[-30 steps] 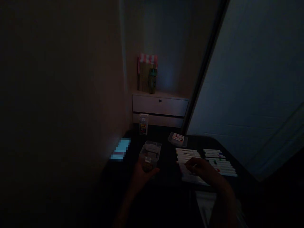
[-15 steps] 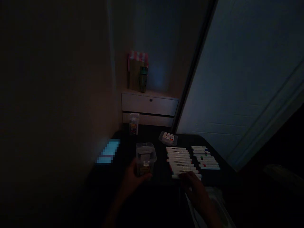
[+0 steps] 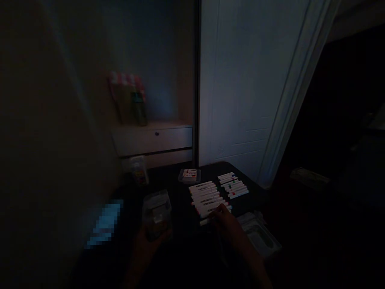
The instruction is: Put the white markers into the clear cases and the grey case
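My left hand (image 3: pixel 150 240) is wrapped round the lower part of a clear plastic container (image 3: pixel 157 208) whose top faces up. In the dim light its contents are hard to make out. Over the near end of a row of white markers (image 3: pixel 207 196) is my right hand (image 3: pixel 224 220), its fingers bent and closed on the nearest marker (image 3: pixel 205 222). That marker lies slightly apart from the row, and its right part is hidden by the hand. A second, smaller group of white markers (image 3: pixel 237 188) with coloured bands lies behind and to the right.
On the dark table (image 3: pixel 180 196) stand another clear container (image 3: pixel 139 171) and a shallow clear box (image 3: pixel 190 176) with a label. A clear plastic case (image 3: pixel 260 237) lies at the right. A pixelated bright patch (image 3: pixel 105 222) is at left. Behind are drawers (image 3: pixel 153 140) and a bottle (image 3: pixel 138 109).
The view has swung right, so everything sits further left. My right hand has closed on the nearest marker, and a gap now shows beside the row. My left hand still holds the container.
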`<state>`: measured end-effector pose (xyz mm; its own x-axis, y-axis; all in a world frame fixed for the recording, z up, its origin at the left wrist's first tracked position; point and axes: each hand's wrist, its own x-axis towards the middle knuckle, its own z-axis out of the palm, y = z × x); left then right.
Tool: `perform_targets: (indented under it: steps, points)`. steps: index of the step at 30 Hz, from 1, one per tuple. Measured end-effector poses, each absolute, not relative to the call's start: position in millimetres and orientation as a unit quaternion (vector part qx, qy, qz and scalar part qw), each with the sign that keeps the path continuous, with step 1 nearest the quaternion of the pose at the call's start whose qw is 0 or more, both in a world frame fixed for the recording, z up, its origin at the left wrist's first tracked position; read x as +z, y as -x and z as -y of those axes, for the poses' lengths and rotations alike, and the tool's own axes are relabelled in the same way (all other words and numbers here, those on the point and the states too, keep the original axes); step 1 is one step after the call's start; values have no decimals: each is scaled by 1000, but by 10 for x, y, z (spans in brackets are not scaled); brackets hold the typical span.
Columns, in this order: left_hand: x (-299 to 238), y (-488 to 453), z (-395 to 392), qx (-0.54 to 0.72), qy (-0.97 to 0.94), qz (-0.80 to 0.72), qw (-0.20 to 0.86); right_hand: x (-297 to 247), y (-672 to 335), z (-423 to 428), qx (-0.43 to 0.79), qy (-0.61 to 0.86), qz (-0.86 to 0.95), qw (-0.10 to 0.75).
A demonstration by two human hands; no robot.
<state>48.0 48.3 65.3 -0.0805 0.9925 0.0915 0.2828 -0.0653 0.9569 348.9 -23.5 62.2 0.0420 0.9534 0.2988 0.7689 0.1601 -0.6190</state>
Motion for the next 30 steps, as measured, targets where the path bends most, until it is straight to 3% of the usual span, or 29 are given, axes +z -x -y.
perform_targets:
  steps: [8,22,26,30]
  points:
    - [698,-508,-447,473,-555,-570,378,415,-3483,172,112,597,716,344]
    - [674,-512,-446,493,-546,-561,379,242,-3383,67,-95,632,719,273]
    - [670,-518,-452,498,-541,-553,392,405,-3275,113,-71,593,708,377]
    - [657,-513,-445,502,-547,-543,392,1001,-3090,183,113,496,675,535]
